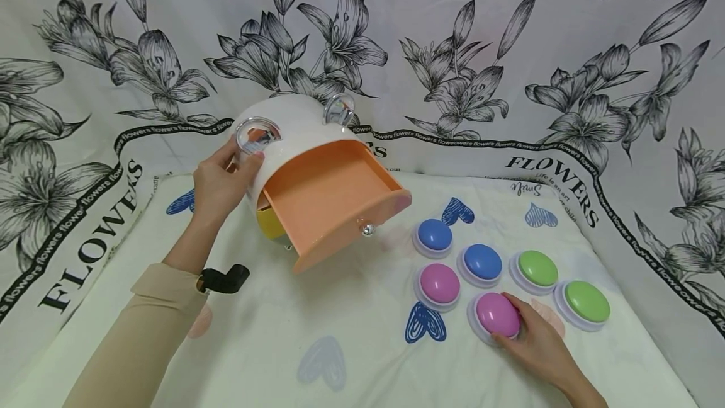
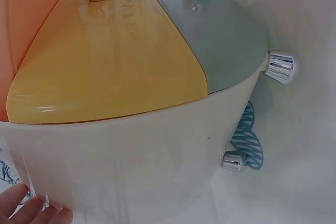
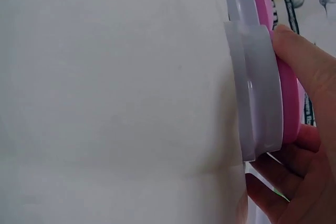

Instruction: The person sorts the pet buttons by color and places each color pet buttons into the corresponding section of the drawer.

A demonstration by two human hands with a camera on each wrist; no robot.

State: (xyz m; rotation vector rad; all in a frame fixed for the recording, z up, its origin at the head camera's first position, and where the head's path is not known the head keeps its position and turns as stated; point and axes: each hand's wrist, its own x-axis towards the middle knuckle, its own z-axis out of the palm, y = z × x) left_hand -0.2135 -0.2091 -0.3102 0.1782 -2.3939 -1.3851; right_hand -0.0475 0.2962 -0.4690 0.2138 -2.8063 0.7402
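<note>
My left hand [image 1: 223,176] grips the left side of a white rounded drawer box [image 1: 294,119], which is tilted, its clear round feet pointing up and back. Its orange drawer [image 1: 334,200] is pulled out, with a silver knob [image 1: 368,230] on the front. In the left wrist view the yellow drawer front [image 2: 110,66] and grey-green drawer front [image 2: 215,40] lie closed. On the cloth, my right hand [image 1: 538,342] holds the nearer pink push button [image 1: 498,315] by its sides, thumb and fingers around the dome. Its pale base touches the cloth in the right wrist view.
Around the right hand stand another pink button [image 1: 440,283], two blue buttons [image 1: 435,234] and two green buttons [image 1: 588,301]. A white cloth with hearts [image 1: 255,345] covers the table. Behind hangs a flower-printed curtain [image 1: 476,30].
</note>
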